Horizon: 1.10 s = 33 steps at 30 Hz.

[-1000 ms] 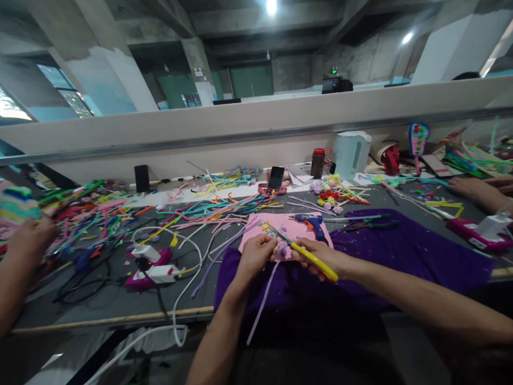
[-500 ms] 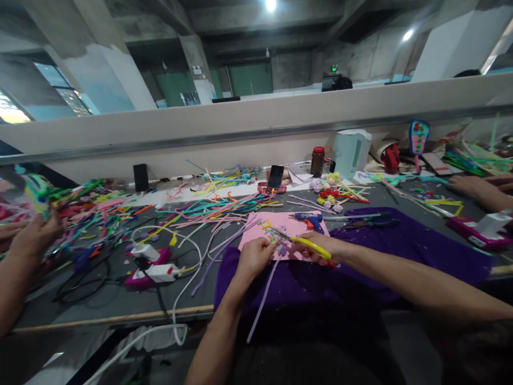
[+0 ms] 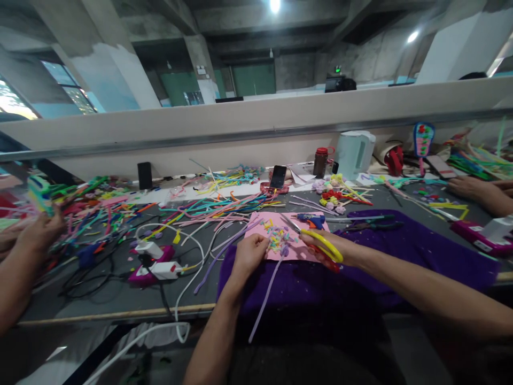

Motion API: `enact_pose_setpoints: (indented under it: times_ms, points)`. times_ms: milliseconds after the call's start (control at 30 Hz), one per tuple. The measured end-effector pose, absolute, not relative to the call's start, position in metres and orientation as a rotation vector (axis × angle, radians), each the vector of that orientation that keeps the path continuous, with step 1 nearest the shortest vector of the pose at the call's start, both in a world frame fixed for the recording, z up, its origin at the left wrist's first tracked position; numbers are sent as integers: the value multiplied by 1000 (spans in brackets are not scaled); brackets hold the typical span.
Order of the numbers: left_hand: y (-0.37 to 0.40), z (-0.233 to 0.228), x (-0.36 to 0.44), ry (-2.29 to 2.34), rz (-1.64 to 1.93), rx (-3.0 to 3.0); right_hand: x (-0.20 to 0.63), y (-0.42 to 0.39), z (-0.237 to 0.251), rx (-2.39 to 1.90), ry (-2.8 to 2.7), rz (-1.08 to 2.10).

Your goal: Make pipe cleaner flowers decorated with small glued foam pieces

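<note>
My right hand (image 3: 328,247) grips scissors (image 3: 326,245) with yellow and red handles, their blades pointing up and left over a pink sheet (image 3: 253,229). At the sheet's left edge, my left hand (image 3: 250,252) has its fingertips pressed together; anything between them is too small to make out. Beside those fingertips lies a pile of short, colourful pipe cleaner clippings (image 3: 276,238). A lilac pipe cleaner (image 3: 264,303) with a curled end (image 3: 285,250) runs from the pile down over the purple cloth (image 3: 240,283). Behind the scissors is a blue glue gun (image 3: 312,219).
Pliers (image 3: 372,225) rest on the cloth at right. Long pipe cleaners (image 3: 208,208), a phone (image 3: 278,176) and pipe cleaner flowers (image 3: 332,198) lie behind the sheet. Power strips with cables (image 3: 150,272) are at left. Other people's hands (image 3: 42,230) work at both sides.
My right hand has drawn the scissors slightly right and away from my left hand, uncovering the clippings. My left hand has shifted slightly left. The view has tilted slightly.
</note>
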<state>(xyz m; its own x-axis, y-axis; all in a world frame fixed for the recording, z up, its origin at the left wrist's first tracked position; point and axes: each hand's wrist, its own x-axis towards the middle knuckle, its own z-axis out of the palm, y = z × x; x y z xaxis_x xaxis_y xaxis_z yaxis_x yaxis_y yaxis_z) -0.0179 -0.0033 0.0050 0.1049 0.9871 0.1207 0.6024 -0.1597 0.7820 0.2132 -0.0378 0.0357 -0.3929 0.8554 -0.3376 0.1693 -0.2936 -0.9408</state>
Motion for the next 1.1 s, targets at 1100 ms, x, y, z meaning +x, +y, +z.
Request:
enact_pose_setpoints:
  times_ms: [1100]
  points:
    - [-3,6,-2,1503,785,1977,201,-26,24,-1453,-1308,1968]
